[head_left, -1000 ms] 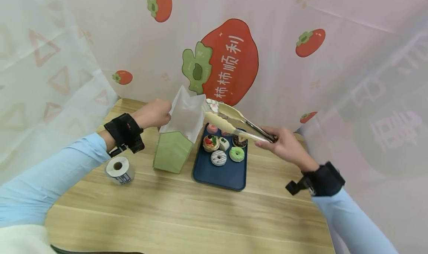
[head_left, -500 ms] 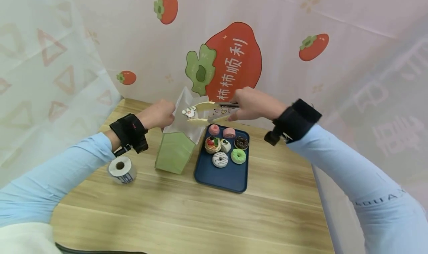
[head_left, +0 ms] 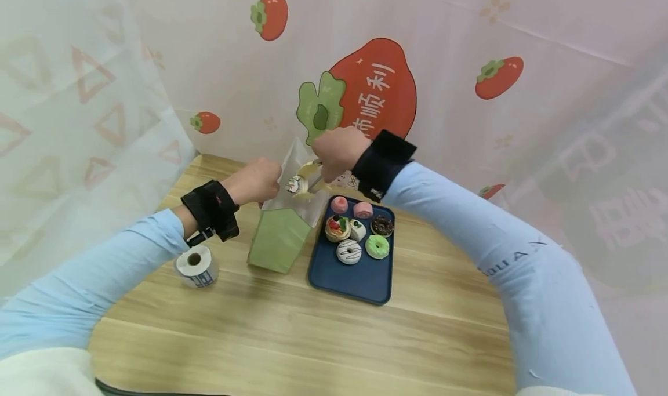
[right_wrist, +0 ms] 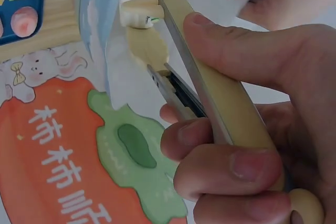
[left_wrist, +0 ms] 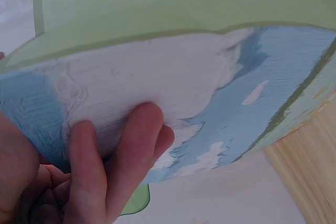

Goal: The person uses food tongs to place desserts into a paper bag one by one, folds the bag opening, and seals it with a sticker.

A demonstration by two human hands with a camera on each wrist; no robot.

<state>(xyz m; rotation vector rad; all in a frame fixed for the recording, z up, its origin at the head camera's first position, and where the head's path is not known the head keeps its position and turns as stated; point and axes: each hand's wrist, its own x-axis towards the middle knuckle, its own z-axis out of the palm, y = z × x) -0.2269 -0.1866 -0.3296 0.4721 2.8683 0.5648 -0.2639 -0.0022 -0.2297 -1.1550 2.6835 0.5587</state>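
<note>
Cream tongs [right_wrist: 227, 95] inside curled right fingers [right_wrist: 226, 169]

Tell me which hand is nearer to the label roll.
Left. The left hand grips the paper bag, beyond and to the right of the label roll; the right hand, holding the tongs, is farther beyond and farther right.

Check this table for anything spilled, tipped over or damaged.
Nothing stands out. The pastries sit within the tray, the white roll stands on end, the left hand holds the green bag, and the decorated cake is between the tongs. No spill or tear shows.
</note>
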